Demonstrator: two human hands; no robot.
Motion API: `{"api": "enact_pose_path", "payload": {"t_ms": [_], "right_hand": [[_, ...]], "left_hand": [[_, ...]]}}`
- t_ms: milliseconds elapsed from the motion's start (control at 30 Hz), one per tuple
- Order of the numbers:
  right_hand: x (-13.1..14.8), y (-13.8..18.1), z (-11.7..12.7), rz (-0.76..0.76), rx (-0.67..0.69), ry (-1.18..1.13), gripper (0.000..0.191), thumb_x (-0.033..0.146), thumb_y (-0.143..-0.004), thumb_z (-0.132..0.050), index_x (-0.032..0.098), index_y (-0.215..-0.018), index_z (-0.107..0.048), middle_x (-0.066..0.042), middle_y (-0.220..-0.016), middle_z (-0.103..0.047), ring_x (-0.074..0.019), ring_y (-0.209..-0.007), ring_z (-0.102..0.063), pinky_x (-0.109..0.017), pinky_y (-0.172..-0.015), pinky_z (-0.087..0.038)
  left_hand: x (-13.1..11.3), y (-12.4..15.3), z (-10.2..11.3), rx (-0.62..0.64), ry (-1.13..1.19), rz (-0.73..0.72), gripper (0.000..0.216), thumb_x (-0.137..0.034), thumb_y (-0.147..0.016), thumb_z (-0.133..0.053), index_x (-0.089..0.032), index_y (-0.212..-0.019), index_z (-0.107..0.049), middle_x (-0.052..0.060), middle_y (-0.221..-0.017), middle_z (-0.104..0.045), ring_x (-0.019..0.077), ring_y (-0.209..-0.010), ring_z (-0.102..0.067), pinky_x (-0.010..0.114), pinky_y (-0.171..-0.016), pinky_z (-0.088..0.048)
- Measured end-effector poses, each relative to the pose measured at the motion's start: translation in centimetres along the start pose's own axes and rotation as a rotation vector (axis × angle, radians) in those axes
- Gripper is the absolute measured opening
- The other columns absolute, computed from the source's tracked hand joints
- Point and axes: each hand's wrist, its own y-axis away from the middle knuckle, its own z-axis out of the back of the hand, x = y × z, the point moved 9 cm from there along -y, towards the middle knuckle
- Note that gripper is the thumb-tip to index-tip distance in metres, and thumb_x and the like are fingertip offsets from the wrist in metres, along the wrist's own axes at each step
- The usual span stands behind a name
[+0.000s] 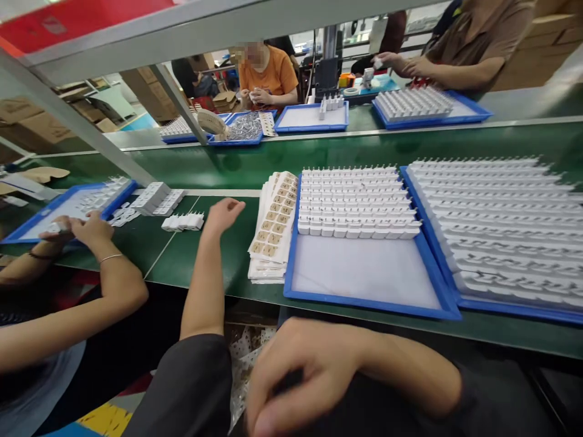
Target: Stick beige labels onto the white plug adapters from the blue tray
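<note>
My left hand [224,216] is over the green bench, its fingers drawn together and nothing visible in them. It is between a small group of white plug adapters [183,222] with metal pins up and a stack of white sheets with tan stickers [276,221]. Low in front of the bench edge, my right hand [306,367] is curled and slightly blurred. Its thumb and fingers close toward each other; whatever they may hold is hidden. Beyond it lies a blue-rimmed tray [359,267], with rows of white adapters [357,203] in its far part.
A second blue tray [430,243] full of adapters adjoins on the right. At left, a co-worker's hands [93,230] hold a white piece near another tray [54,209] and white blocks [152,197]. A slanted post [91,121] and overhead beam cross the view. Scraps [248,349] lie below the bench.
</note>
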Motion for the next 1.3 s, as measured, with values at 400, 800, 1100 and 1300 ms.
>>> {"api": "enact_pose_path", "payload": {"t_ms": [400,800,1100,1300], "right_hand": [[-11.6,9.2,8.7,-0.441,-0.599,0.049,0.039,0.052,-0.103,-0.053,0.020,-0.088,-0.071,-0.005,-0.087,-0.077,-0.0187,-0.084,-0.073,-0.029,-0.077,-0.056],[-13.2,9.4,8.7,-0.474,-0.615,0.001,0.040,0.054,-0.102,-0.054,0.020,-0.088,-0.071,-0.005,-0.087,-0.076,-0.0185,-0.085,-0.072,-0.030,-0.080,-0.055],[-13.6,10.0,8.9,-0.446,-0.699,-0.050,0.037,0.053,-0.100,-0.058,0.019,-0.092,-0.070,-0.006,-0.088,-0.076,-0.0187,-0.084,-0.073,-0.033,-0.080,-0.059],[-6.8,15.3,11.9,-0.080,-1.281,0.291,0.022,0.030,-0.099,-0.062,0.025,-0.120,-0.066,-0.009,-0.114,-0.070,-0.0208,-0.097,-0.072,-0.038,-0.082,-0.062]], "left_hand": [[1.7,9.0,-3.4,0.225,0.457,0.089,0.045,-0.059,-0.068,-0.080,-0.019,-0.087,-0.070,0.006,-0.084,-0.075,0.0229,-0.077,-0.069,0.030,-0.062,-0.054],[-1.5,6.6,-0.9,-0.049,0.502,-0.006,0.035,-0.053,-0.087,-0.065,-0.019,-0.094,-0.067,0.007,-0.087,-0.075,0.0191,-0.075,-0.069,0.026,-0.060,-0.053],[-13.1,3.8,9.6,-0.476,0.709,-0.456,0.018,-0.032,-0.092,-0.074,-0.014,-0.092,-0.073,0.002,-0.078,-0.071,0.0087,-0.066,-0.063,0.021,-0.062,-0.049],[-19.4,13.3,10.5,-0.037,0.724,-0.683,0.010,-0.030,-0.091,-0.076,-0.021,-0.093,-0.079,-0.001,-0.072,-0.071,0.0098,-0.059,-0.062,0.021,-0.053,-0.046]]}}
